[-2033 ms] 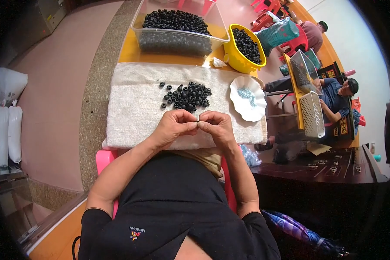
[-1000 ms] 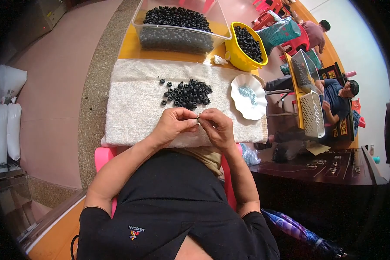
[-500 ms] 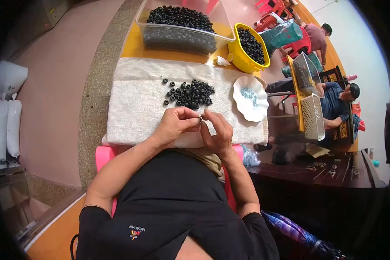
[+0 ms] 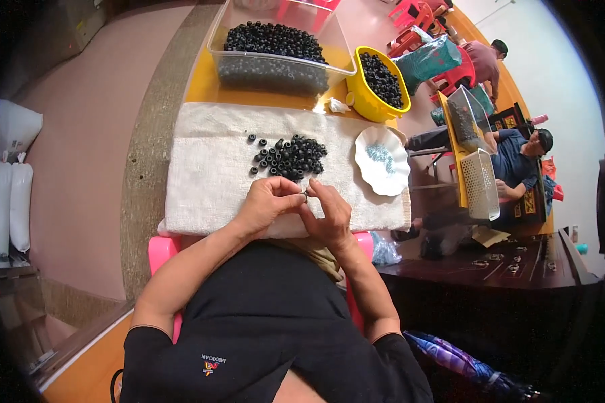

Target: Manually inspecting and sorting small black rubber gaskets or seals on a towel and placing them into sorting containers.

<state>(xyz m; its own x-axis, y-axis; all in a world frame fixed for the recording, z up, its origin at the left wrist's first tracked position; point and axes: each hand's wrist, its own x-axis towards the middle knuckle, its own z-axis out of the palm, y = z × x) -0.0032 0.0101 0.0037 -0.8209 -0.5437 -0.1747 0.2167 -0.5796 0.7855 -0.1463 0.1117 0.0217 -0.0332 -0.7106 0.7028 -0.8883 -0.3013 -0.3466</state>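
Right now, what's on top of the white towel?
On the towel: a pile of small black pieces and a white scalloped dish holding pale bits. Left hand and right hand cover part of it.

Left hand (image 4: pixel 267 207) pinching — right hand (image 4: pixel 331 213) beside.

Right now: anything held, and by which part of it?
A small dark piece, pinched in the left hand; whether the right hand grips it is unclear. Too small to tell which part is held.

Parts (image 4: pixel 299 158) lie on the towel (image 4: pixel 205 181), dish (image 4: pixel 386 183) right; on the desk's (image 4: pixel 202 91) far end, box (image 4: pixel 336 69) left, tub (image 4: pixel 364 104) right.
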